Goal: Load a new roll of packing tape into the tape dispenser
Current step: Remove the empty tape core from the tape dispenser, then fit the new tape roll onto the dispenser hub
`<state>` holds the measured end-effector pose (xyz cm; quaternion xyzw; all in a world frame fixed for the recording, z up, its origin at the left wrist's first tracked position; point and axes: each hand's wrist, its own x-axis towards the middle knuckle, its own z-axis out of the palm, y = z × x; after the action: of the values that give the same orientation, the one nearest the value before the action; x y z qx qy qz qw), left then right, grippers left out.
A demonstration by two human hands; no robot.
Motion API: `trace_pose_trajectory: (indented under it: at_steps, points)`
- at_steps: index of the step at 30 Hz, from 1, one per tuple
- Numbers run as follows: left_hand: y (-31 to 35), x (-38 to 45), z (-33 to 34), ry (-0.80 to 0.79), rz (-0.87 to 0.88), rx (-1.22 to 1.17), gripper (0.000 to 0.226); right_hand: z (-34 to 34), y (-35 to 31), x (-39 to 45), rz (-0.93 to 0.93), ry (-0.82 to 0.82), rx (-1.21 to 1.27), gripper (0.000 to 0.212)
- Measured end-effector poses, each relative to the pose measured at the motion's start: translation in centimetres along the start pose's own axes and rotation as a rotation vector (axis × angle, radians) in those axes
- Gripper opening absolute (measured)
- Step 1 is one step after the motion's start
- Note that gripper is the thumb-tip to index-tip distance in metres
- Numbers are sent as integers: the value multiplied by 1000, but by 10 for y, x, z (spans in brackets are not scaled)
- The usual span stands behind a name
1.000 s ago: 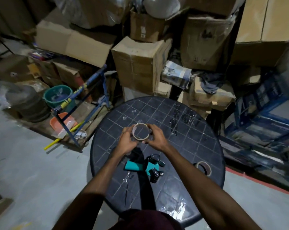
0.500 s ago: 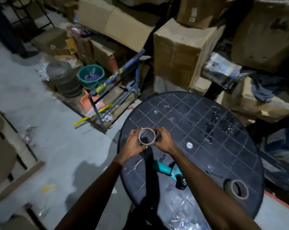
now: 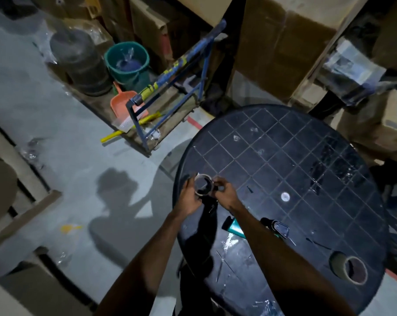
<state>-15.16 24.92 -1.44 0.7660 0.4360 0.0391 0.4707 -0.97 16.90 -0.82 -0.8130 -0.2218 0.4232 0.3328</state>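
I see both hands, left hand (image 3: 188,197) and right hand (image 3: 224,195), still gripping the thin cardboard-cored tape roll (image 3: 203,185), now carried towards the round black table's (image 3: 284,156) left edge; teal dispenser (image 3: 236,228) untouched, loading not begun.

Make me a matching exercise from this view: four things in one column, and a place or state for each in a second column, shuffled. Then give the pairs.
Things
1. thin tape ring
2. tape dispenser
3. thick tape roll
4. green bucket

Places
A. on the floor beside the blue trolley
B. lying on the round table, partly behind the right forearm
C. held between the left hand and right hand
D. lying near the table's right near edge

Pairs: 1-C, 2-B, 3-D, 4-A
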Motion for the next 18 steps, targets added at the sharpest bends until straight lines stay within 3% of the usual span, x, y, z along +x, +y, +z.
trace_pose_trajectory:
  at_steps: [3,6,8,12,18]
  points:
    - [-5,-2,6,95,2,57,88,-5,5,-3,-46,42,-83,41]
    - [6,-14,15,141,82,258,81,-17,23,-6,-66,70,-280,45]
    - [19,-23,26,103,155,371,76,-29,30,-18,-65,71,-354,46]
    - [34,-35,63,-22,247,371,71,-59,37,-56,-104,99,-450,48]
    - [65,-57,111,-218,316,478,64,-108,83,-108,-100,236,-514,47]
